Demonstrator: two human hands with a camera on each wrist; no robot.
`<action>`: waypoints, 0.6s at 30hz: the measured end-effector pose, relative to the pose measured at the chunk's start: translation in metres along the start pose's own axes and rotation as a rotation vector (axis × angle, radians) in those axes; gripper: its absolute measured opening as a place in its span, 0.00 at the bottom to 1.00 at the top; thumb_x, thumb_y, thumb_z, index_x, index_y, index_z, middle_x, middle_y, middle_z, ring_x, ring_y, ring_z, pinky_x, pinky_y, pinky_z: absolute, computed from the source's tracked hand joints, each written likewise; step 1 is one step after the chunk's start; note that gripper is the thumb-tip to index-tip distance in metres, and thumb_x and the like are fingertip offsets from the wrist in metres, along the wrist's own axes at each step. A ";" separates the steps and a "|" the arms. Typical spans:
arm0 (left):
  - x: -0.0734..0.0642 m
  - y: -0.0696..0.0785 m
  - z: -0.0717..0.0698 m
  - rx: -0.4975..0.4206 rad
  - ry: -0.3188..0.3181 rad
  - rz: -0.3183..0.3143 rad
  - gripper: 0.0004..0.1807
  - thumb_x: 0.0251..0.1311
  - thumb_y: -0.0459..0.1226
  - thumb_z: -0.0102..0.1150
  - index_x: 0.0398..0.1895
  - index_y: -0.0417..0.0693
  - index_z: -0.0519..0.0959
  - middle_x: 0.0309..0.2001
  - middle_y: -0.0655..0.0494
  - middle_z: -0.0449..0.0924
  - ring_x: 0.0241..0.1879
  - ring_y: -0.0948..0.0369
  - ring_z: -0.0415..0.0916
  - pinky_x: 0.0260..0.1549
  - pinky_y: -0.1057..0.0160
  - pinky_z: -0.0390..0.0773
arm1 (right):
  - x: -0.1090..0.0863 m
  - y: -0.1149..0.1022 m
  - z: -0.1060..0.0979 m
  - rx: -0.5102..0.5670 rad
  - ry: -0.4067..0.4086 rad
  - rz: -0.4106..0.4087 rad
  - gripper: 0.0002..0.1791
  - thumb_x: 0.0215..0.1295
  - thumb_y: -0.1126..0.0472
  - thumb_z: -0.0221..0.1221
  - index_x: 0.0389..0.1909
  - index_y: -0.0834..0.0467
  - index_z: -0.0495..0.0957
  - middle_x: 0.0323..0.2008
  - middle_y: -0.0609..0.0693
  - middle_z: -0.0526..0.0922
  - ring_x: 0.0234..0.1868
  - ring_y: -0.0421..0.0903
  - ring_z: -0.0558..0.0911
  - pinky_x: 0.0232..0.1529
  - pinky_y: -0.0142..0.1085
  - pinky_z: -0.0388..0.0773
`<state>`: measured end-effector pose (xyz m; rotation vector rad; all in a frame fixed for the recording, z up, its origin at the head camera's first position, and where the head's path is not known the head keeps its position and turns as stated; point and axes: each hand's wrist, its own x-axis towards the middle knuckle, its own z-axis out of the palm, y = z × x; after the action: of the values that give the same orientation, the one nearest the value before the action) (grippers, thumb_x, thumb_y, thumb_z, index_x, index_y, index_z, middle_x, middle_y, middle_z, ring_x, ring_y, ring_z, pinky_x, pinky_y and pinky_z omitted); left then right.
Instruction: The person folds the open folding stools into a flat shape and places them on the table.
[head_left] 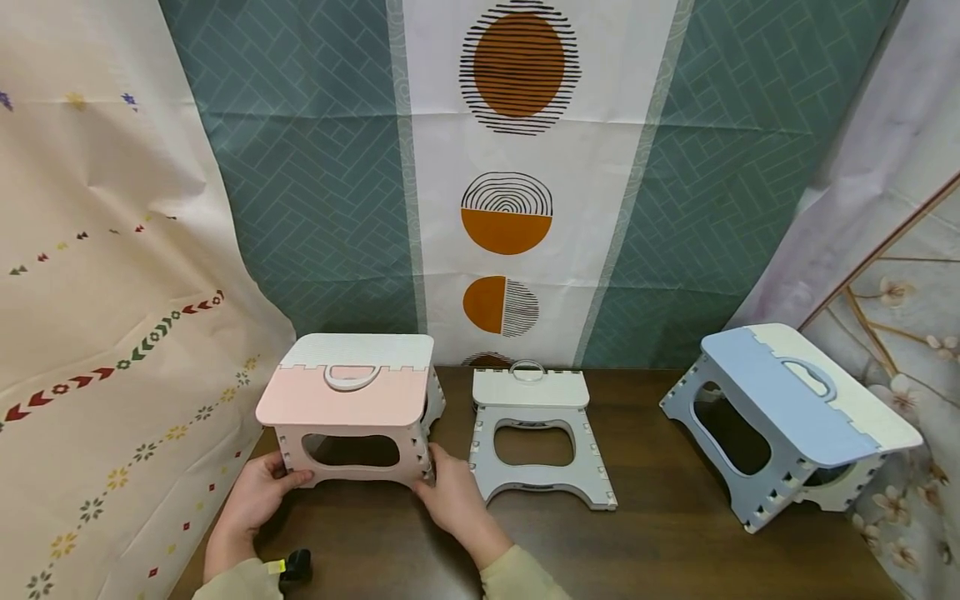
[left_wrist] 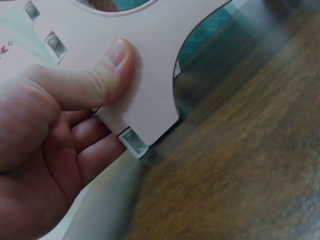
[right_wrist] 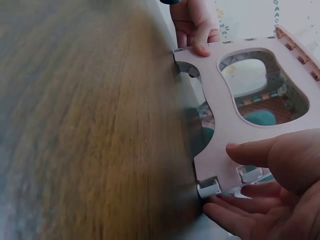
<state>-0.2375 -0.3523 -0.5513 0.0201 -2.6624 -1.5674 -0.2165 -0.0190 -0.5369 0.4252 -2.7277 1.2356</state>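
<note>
A pink and white folding step stool [head_left: 300, 402] stands unfolded at the left of the table, its loop handle showing on top. My left hand [head_left: 253, 500] holds the lower front left leg. In the left wrist view the thumb of the left hand [left_wrist: 45, 120] lies on the pink panel [left_wrist: 155, 85], with the fingers behind its edge. On the opposite leg, my right hand [head_left: 456, 500] grips the lower corner. The right wrist view shows the right thumb on the panel's face and the fingers of the right hand [right_wrist: 295, 175] around its outer side.
A white and grey folding stool [head_left: 532, 390] lies folded on the brown table [head_left: 600, 554], right of the pink one. Farther right stands an unfolded blue and white stool [head_left: 757, 392]. Patterned cloths hang at the back [head_left: 315, 167] and both sides.
</note>
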 end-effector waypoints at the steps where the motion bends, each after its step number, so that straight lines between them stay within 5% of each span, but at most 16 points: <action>1: 0.000 0.000 0.000 -0.004 0.000 0.000 0.16 0.65 0.28 0.72 0.52 0.24 0.83 0.43 0.45 0.90 0.37 0.68 0.83 0.38 0.68 0.80 | 0.001 -0.001 0.001 -0.001 0.009 0.008 0.28 0.65 0.61 0.75 0.62 0.64 0.79 0.49 0.57 0.89 0.50 0.53 0.88 0.48 0.46 0.84; 8: 0.001 -0.001 -0.002 -0.005 -0.015 0.018 0.17 0.66 0.28 0.72 0.53 0.24 0.82 0.44 0.45 0.90 0.39 0.68 0.83 0.39 0.67 0.80 | 0.006 -0.010 0.009 0.002 0.034 0.099 0.31 0.61 0.60 0.78 0.58 0.70 0.77 0.45 0.62 0.86 0.49 0.60 0.87 0.48 0.52 0.84; 18: 0.001 -0.002 -0.001 -0.012 -0.035 -0.023 0.18 0.67 0.29 0.71 0.55 0.25 0.82 0.46 0.41 0.89 0.40 0.65 0.83 0.41 0.65 0.81 | 0.006 -0.010 0.012 -0.005 0.038 0.122 0.27 0.57 0.59 0.81 0.48 0.64 0.75 0.36 0.55 0.82 0.41 0.57 0.86 0.41 0.49 0.82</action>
<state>-0.2380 -0.3541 -0.5526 0.0236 -2.6887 -1.6051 -0.2192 -0.0354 -0.5361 0.2354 -2.7604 1.2506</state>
